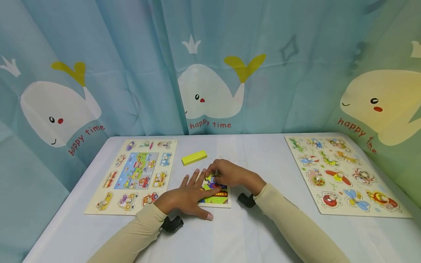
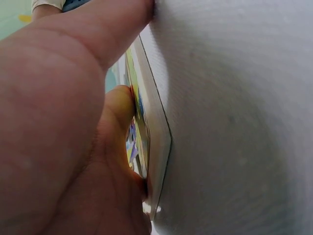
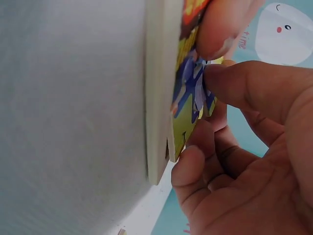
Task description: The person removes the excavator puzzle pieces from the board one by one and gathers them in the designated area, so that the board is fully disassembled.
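Note:
A small jigsaw board [image 1: 221, 201] with a pale wooden rim and a bright green, blue and red picture lies mid-table. My left hand [image 1: 187, 197] is spread over its left side, fingers straight, some resting on the picture, the thumb on the cloth by the near edge. At the board's far part my right hand [image 1: 230, 174] curls over the picture. Close up in the right wrist view, its thumb and fingers pinch a green-and-blue puzzle piece [image 3: 183, 134], whose edge stands slightly proud of the wooden rim [image 3: 159, 98]. Much of the picture is hidden under both hands.
A yellow block [image 1: 194, 157] lies behind the jigsaw. A vehicle peg puzzle [image 1: 90, 209] is at the left, an insect peg puzzle [image 1: 376, 212] at the right. Blue curtains [image 1: 144, 73] with whales enclose the table. Black wrist cameras [image 1: 172, 223] hang below both wrists.

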`<state>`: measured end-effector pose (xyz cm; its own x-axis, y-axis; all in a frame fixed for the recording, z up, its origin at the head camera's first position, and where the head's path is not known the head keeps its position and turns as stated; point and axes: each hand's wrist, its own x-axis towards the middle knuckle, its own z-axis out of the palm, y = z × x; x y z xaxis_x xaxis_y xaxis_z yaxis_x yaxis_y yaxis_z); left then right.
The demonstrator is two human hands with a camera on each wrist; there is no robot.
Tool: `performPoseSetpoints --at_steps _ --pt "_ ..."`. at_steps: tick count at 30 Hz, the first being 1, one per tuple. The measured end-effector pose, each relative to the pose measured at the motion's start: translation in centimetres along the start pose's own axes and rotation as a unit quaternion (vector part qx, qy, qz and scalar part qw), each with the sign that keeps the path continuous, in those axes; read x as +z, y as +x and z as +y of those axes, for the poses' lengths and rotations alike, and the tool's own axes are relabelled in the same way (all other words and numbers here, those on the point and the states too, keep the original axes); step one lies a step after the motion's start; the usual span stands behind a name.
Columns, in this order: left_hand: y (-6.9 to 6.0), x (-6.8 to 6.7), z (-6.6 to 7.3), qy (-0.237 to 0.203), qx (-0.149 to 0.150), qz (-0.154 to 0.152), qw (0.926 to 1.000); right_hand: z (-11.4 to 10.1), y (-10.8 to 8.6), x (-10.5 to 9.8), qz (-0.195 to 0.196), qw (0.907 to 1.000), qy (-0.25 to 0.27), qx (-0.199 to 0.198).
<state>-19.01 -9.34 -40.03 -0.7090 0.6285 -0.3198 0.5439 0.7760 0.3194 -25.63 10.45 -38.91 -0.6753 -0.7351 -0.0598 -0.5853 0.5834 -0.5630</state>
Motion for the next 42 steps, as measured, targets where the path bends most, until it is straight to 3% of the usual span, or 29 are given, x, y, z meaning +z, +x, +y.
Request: performPoseSetpoints --at_steps 18,30,42 --pt "-0.1 -0.3 0.3 0.006 -0.002 -0.007 1.0 -0.4 -0.3 -0.3 0.001 0.9986 0.009 0.052" --pt "-0.2 -0.2 0.2 0.013 0.001 -0.005 0.9999 0.3 -0.9 -1.0 -0.015 0.9972 0.059 0.045" --pt "-0.2 -0.2 0.3 0.007 -0.004 -0.004 1.0 1.3 -2.0 -1.4 0.019 0.9912 0.129 0.019"
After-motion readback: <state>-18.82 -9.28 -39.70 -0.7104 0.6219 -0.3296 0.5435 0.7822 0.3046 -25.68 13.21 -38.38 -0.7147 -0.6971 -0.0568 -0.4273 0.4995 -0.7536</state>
